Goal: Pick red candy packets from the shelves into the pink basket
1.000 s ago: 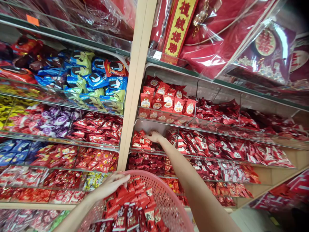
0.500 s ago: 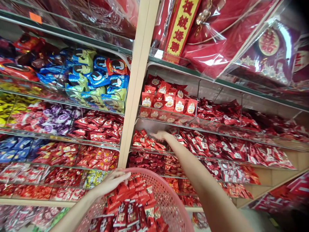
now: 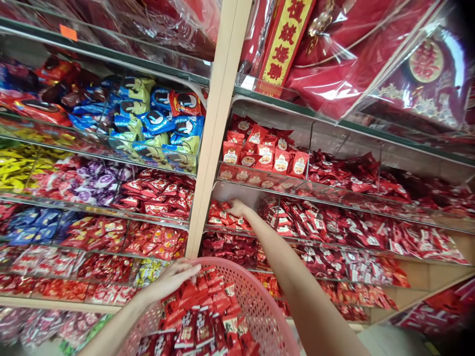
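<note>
Pink plastic basket sits at the bottom of the view, just below the shelving. Its opening faces the camera, and its long axis runs from the lower edge up toward the shelves. Contents: red packets heaped close to rim level, lying at mixed angles with no common direction. Left hand rests on the rim, fingers extended over the packets, grip open. Right hand is stretched out to a clear shelf, its fingers pointing left and down onto small red packets in the corner beside a wooden upright. That grip is partly curled; whether a packet is held cannot be told. So far the basket is well filled, and the compartment under the right hand remains stocked, as do the blue packets on a shelf to the left.
</note>
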The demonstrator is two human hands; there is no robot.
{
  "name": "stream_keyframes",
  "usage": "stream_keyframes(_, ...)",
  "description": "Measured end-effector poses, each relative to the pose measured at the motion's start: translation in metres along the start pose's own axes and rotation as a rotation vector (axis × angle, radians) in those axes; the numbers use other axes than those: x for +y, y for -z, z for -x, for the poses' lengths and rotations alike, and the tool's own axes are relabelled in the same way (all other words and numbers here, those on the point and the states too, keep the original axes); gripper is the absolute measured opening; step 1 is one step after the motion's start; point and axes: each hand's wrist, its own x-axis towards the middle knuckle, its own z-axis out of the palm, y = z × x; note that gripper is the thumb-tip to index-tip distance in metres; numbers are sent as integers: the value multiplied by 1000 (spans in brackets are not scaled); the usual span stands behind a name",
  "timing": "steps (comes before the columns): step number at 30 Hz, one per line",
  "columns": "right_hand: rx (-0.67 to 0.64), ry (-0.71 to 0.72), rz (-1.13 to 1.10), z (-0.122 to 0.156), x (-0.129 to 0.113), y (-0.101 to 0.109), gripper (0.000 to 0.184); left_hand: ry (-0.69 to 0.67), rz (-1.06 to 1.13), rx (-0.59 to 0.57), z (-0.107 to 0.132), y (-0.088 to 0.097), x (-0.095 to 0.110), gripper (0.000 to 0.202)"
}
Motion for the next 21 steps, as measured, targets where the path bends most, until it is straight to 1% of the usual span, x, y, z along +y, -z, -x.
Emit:
stream_keyframes(2, 37, 10, -19, 3, 5, 3, 19, -3, 3, 2, -1, 0, -1, 49)
stream_keyframes(5, 133, 28, -47, 11, 6, 11, 19, -32, 5, 10, -3, -1, -1, 49)
stream_keyframes(11, 346, 112, -85, 40, 0, 37, 22, -49, -3, -10, -4, -3, 6, 49)
stream_keyframes(13, 416, 135, -142, 50, -2, 44, 23, -53, -6, -11, -5, -4, 9, 49)
stream_keyframes(15, 474, 122, -287, 62, -6, 48, 24, -50, -10, -4, -6, -5, 12, 48)
stream_keyframes(17, 490, 75, -529, 78, -12, 48, 27, -55, -7, 0, -7, -5, 14, 48)
stream_keyframes(19, 447, 32, -802, 101, -22, 46, 32, -64, -7, -2, -8, -5, 15, 48)
stream_keyframes(21, 349, -2, -1016, 129, -35, 39, 37, -66, -12, -2, -8, -5, 15, 49)
